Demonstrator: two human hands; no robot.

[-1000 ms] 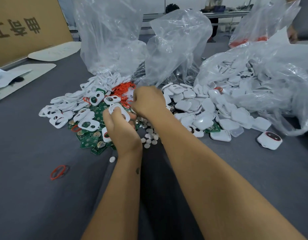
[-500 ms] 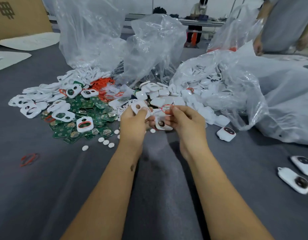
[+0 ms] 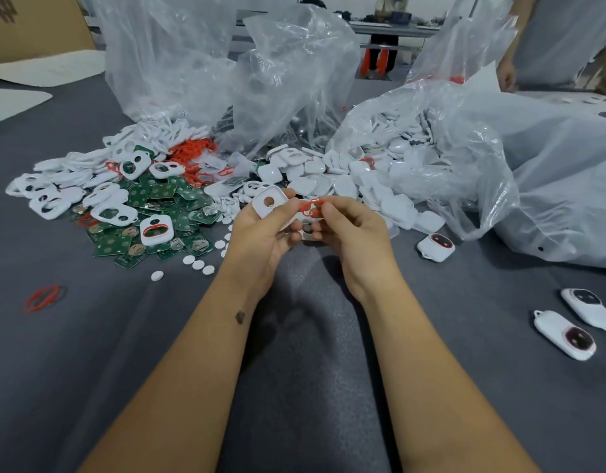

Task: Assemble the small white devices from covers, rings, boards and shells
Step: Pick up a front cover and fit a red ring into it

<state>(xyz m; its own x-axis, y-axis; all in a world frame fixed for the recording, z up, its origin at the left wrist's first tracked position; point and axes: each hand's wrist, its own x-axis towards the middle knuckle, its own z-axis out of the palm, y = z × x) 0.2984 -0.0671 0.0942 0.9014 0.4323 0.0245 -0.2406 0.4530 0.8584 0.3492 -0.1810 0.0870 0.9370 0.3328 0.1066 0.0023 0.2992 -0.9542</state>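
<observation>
Glossy plastic cover [image 3: 269, 202], matt grey cloth table [image 3: 90, 336].

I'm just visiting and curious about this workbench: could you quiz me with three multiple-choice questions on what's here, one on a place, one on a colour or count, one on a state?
1. Where do the green boards lie?
A. left of the hands
B. inside the right-hand bag
C. at the near table edge

2. What colour is the ring being pinched?
A. blue
B. red
C. yellow

3. What is the left hand doing?
A. resting flat
B. hanging idle
C. holding a white cover

Answers: 1 A, the boards are heaped on the grey table left of both hands. 2 B, the right hand pinches a red ring. 3 C, its fingers curl round the cover.
</observation>
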